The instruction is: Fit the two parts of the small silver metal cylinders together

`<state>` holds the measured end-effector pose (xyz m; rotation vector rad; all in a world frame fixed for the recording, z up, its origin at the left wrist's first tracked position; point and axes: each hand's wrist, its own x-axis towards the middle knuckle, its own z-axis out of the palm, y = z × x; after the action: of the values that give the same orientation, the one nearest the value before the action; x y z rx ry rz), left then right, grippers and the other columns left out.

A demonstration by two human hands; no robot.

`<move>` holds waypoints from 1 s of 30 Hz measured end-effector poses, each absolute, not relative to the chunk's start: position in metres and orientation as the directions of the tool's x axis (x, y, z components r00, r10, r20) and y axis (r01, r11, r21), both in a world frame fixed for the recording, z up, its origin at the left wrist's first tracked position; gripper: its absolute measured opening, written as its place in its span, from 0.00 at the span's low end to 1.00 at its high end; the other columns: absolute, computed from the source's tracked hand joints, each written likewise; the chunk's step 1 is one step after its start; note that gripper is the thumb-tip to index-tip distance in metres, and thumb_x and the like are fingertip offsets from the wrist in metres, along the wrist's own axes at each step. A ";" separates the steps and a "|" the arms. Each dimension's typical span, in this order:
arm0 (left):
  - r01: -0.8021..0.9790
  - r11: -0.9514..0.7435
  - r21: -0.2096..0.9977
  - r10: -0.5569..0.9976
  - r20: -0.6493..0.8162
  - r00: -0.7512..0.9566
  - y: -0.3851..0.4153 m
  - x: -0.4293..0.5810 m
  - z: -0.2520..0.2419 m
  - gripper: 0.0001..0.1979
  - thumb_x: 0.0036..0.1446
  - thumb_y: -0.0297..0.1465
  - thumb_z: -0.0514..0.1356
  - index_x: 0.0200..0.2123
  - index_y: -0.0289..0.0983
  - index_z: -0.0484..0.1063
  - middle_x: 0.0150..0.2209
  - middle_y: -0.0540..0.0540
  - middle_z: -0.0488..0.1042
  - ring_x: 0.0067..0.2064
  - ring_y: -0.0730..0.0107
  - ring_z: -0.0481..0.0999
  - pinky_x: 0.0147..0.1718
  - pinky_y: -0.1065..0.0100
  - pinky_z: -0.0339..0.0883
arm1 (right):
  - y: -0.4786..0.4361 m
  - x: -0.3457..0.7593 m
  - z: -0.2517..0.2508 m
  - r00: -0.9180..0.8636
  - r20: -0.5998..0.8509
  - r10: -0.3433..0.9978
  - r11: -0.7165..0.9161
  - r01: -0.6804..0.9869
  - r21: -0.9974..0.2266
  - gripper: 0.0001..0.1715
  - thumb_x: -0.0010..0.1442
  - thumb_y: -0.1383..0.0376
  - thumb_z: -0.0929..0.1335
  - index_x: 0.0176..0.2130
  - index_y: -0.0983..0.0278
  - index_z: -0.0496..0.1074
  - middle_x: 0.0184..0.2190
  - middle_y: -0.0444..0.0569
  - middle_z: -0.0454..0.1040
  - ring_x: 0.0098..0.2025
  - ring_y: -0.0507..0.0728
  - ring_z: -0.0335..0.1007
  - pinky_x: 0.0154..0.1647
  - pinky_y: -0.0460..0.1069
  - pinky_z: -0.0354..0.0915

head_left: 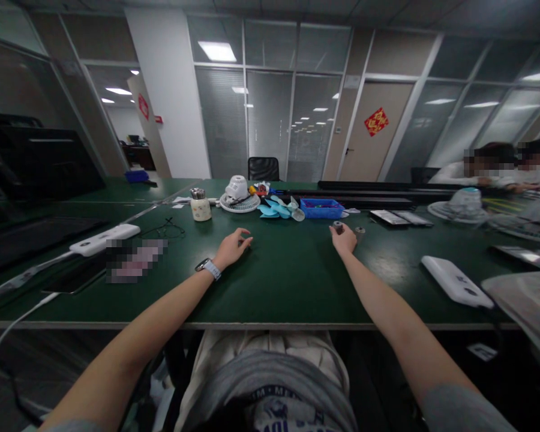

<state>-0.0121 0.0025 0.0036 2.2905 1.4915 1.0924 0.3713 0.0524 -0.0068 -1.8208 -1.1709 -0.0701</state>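
Note:
My left hand (234,248) is held over the green table (279,282), its fingers curved and apart, with nothing seen between them. My right hand (344,241) is closed on a small grey cylinder (338,225), pinched between thumb and fingers with its round end up. Just right of that hand stands a second small cylinder (360,231), partly hidden. Beyond both hands lie light-blue fan blades (276,208) and a blue tray (321,210) of small parts. A white fan housing (237,189) rests on a round grille (240,204) to their left.
A cream jar (201,209) with metal tools stands left of the grille. White power strips (103,240) (454,281) lie on both sides. Dark long bars (364,201) run along the back. Two people (472,168) sit at the far right beside more fan parts (463,207).

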 end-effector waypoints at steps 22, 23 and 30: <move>0.810 -0.312 0.496 0.819 0.572 -0.035 0.008 -0.018 0.001 0.13 0.63 0.37 0.53 0.47 0.37 0.68 0.36 0.42 0.79 0.37 0.62 0.78 0.37 0.65 0.67 | -0.009 0.200 -0.001 -0.527 0.464 0.712 0.666 0.717 -0.207 0.27 0.65 0.48 0.59 0.57 0.54 0.68 0.65 0.51 0.57 0.66 0.62 0.51 0.62 0.60 0.52; 0.811 -0.313 0.495 0.818 0.575 -0.035 0.008 -0.018 0.001 0.13 0.63 0.36 0.53 0.47 0.37 0.68 0.36 0.42 0.79 0.37 0.62 0.78 0.37 0.65 0.67 | -0.011 0.186 -0.003 -0.591 0.401 0.700 0.698 0.686 -0.208 0.29 0.65 0.46 0.58 0.57 0.54 0.68 0.66 0.51 0.56 0.67 0.62 0.48 0.63 0.60 0.50; 0.798 -0.341 0.497 0.824 0.566 -0.001 0.007 -0.017 0.002 0.12 0.61 0.34 0.54 0.46 0.37 0.68 0.35 0.43 0.79 0.37 0.61 0.78 0.37 0.64 0.67 | -0.005 0.157 -0.007 -0.673 0.226 0.705 0.709 0.661 -0.244 0.36 0.65 0.43 0.54 0.62 0.58 0.62 0.65 0.50 0.59 0.67 0.64 0.50 0.63 0.62 0.50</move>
<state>-0.0168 0.0071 0.0016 2.1978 1.7851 1.2865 0.1572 -0.0048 -0.0075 -1.0739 -2.6146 0.2038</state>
